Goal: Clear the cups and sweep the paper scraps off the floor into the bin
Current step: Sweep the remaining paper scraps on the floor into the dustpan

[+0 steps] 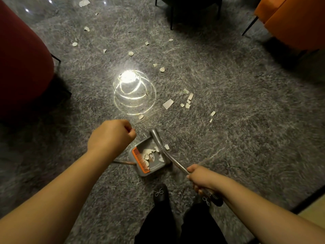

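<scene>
Sweeping partly done: dustpan [149, 160] at lower centre holds several paper scraps [148, 154]; many more lie scattered mid-frame and upper left. Right hand [202, 178] grasps its handle [175, 163]; left hand [112, 136] clenched, contents indiscernible. No cups or bin visible.

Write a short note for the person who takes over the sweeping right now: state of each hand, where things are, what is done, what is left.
Left hand: fist closed; I cannot tell if it holds a broom handle.
Right hand: grips the dustpan handle.
The dustpan stands on the grey carpet in front of the feet, with an orange comb edge.
Done: several paper scraps already lie in the pan.
Left: many scraps on the carpet, a cluster to the right of the light reflection and more farther away. No cups or bin in view.
</scene>
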Action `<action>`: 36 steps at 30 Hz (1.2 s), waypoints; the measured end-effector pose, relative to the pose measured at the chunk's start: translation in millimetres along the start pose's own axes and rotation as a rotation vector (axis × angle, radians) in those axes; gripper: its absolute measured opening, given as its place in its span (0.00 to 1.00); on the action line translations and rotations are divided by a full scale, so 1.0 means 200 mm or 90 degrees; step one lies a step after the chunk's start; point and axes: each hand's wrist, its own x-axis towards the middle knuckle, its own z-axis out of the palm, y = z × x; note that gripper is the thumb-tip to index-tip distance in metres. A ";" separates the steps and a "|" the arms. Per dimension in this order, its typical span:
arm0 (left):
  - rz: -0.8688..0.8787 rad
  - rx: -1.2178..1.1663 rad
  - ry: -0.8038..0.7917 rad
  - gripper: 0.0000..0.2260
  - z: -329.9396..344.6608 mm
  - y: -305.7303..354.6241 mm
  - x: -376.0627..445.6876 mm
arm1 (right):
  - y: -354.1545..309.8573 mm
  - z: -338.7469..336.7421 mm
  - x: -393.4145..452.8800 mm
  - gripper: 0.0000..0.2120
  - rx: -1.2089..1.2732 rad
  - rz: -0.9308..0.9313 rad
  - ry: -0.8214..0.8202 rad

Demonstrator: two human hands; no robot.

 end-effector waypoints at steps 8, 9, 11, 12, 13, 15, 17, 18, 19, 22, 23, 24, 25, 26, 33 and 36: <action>0.011 -0.009 0.008 0.07 0.01 -0.03 -0.07 | 0.00 0.02 -0.20 0.14 -0.019 -0.025 0.000; 0.012 -0.011 0.007 0.07 0.01 -0.04 -0.08 | 0.00 0.01 -0.22 0.14 -0.017 -0.030 0.004; 0.010 -0.013 0.001 0.07 0.01 -0.06 -0.08 | 0.00 -0.02 -0.25 0.14 -0.006 -0.034 0.021; 0.011 -0.015 -0.004 0.07 0.00 -0.07 -0.08 | 0.00 -0.03 -0.26 0.14 0.002 -0.033 0.034; 0.012 -0.016 -0.011 0.07 -0.01 -0.09 -0.08 | 0.00 -0.04 -0.25 0.14 0.011 -0.029 0.045; 0.016 -0.017 -0.020 0.07 -0.02 -0.12 -0.08 | 0.01 -0.06 -0.23 0.15 0.036 -0.015 0.059; 0.023 -0.006 -0.017 0.07 -0.04 -0.14 -0.08 | 0.01 -0.08 -0.19 0.15 0.047 -0.011 0.071; 0.029 0.003 -0.015 0.07 -0.04 -0.14 -0.08 | 0.01 -0.09 -0.17 0.14 0.047 -0.013 0.076; 0.034 0.013 -0.014 0.07 -0.04 -0.14 -0.08 | 0.00 -0.09 -0.16 0.14 0.044 -0.016 0.083; 0.041 0.031 -0.014 0.07 -0.05 -0.12 -0.06 | -0.04 -0.10 -0.08 0.10 0.019 -0.022 0.100; 0.043 0.035 -0.015 0.07 -0.05 -0.10 -0.05 | -0.04 -0.10 -0.06 0.09 0.011 -0.018 0.103; 0.044 0.038 -0.014 0.07 -0.04 -0.10 -0.04 | -0.05 -0.10 -0.03 0.09 0.006 -0.013 0.103; 0.045 0.038 -0.011 0.07 -0.04 -0.10 -0.04 | -0.06 -0.09 0.00 0.09 0.000 -0.010 0.099; 0.046 0.037 -0.007 0.07 -0.04 -0.10 -0.04 | -0.07 -0.07 0.01 0.09 -0.005 -0.010 0.092; 0.015 0.035 0.004 0.08 -0.04 -0.23 -0.04 | -0.15 0.07 0.04 0.11 0.036 -0.022 -0.003; 0.016 0.027 -0.001 0.06 -0.04 -0.22 -0.04 | -0.13 0.09 -0.01 0.11 0.109 -0.008 -0.044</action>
